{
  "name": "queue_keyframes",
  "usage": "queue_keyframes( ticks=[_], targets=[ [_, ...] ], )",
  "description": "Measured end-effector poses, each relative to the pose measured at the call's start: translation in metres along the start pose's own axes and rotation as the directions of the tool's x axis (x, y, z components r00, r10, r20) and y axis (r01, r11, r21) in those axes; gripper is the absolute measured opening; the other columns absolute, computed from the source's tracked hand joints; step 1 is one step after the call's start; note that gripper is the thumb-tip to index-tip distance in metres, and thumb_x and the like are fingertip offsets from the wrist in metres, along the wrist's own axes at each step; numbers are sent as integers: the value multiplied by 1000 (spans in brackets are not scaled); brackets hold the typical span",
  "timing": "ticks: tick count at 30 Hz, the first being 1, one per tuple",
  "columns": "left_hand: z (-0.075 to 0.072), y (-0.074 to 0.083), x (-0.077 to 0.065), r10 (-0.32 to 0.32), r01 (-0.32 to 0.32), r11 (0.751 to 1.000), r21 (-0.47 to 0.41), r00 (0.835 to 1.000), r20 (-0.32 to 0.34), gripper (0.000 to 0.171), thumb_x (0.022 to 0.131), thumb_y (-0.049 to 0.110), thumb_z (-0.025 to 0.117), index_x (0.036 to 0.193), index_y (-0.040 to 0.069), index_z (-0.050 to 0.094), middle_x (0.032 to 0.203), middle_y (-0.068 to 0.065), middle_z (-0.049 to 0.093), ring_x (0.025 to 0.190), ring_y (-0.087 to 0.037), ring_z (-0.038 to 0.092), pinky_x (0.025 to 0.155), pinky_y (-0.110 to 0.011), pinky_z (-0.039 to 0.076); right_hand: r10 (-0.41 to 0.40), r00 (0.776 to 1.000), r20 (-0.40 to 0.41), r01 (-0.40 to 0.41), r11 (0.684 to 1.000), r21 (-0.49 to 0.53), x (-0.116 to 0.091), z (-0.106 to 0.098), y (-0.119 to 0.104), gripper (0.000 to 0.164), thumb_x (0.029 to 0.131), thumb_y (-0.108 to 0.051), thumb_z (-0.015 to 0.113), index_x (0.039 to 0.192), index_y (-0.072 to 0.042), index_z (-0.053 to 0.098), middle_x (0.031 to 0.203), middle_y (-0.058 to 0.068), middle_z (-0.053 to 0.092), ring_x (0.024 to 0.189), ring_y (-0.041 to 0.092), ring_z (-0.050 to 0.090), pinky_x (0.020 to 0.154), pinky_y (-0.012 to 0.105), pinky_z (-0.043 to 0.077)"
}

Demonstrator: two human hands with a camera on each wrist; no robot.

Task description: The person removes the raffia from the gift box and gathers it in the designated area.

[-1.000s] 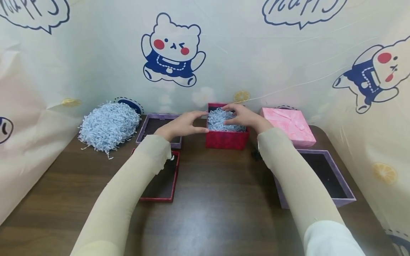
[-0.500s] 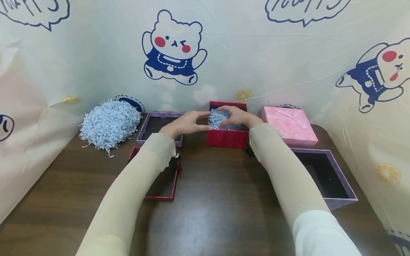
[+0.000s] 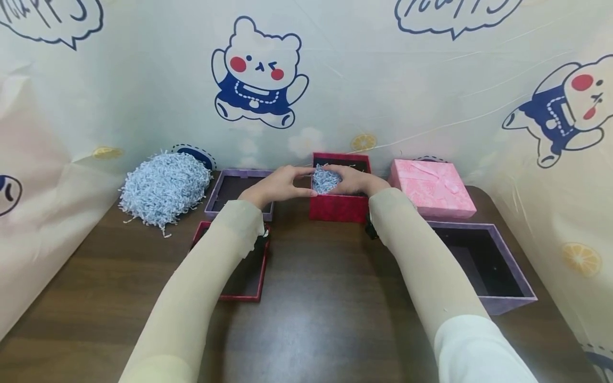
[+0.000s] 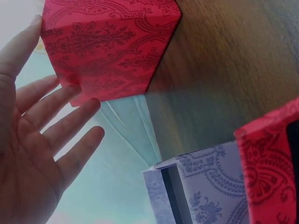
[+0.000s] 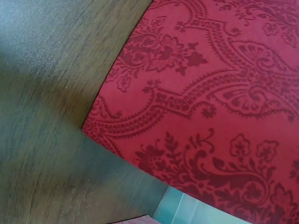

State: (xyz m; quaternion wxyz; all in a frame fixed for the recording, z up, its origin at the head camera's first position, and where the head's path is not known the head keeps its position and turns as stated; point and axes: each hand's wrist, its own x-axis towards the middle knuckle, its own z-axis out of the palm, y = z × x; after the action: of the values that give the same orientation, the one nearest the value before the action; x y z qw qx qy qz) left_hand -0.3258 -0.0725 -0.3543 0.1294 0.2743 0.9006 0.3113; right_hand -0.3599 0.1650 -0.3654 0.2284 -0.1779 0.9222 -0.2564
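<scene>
A red box (image 3: 339, 208) with a dark inside stands at the back of the table, with light-blue shredded paper (image 3: 325, 179) bunched at its left end. My right hand (image 3: 355, 180) reaches into the box and grips this paper between thumb and fingers; its fingertips are partly hidden. The right wrist view shows only the red box's patterned outside (image 5: 201, 98), not the hand. Against the box's left side rests my left hand (image 3: 280, 184), its fingers spread and touching the wall. In the left wrist view the left hand (image 4: 42, 135) has extended fingers beside the box.
A heap of light-blue shredded paper (image 3: 165, 186) lies at the back left. Near it are a purple lid (image 3: 268, 214) and a red lid (image 3: 260, 276). To the right stand a pink gift box (image 3: 431, 183) with a bow and an uncovered purple box (image 3: 514, 304).
My right hand has moved left inside the red box and closed in on the shredded paper, bunching it at the left end. The dark interior now shows on the right. The left hand stays put.
</scene>
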Motion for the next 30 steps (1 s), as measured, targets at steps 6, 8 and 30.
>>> queue_keyframes(
  ticks=[6, 8, 30],
  targets=[
    [0, -2, 1, -4, 4, 1000, -23, 1000, -5, 77, 88, 41, 73, 153, 18, 40, 152, -7, 48, 140, -30, 46, 109, -43, 47, 24, 999, 33, -24, 1000, -5, 3, 0, 0, 94, 82, -36, 73, 159, -23, 20, 159, 12, 31, 141, 33, 31, 118, 59, 28],
    [0, -2, 1, -4, 3, 1000, -16, 1000, -9, 77, 88, 41, 73, 153, 18, 41, 152, -7, 48, 139, -30, 47, 109, -43, 47, 36, 998, 44, -36, 999, 2, 3, 0, -1, 96, 82, -36, 74, 159, -23, 19, 159, 12, 30, 141, 33, 30, 118, 59, 27],
    [1, -1, 0, -19, 19, 1000, -16, 1000, -7, 76, 87, 42, 73, 153, 20, 41, 152, -8, 48, 138, -30, 47, 110, -45, 46, 45, 996, 82, -50, 997, 61, 1, 2, 3, 101, 78, -35, 78, 159, -27, 18, 155, 8, 34, 137, 30, 35, 116, 54, 33]
  ],
)
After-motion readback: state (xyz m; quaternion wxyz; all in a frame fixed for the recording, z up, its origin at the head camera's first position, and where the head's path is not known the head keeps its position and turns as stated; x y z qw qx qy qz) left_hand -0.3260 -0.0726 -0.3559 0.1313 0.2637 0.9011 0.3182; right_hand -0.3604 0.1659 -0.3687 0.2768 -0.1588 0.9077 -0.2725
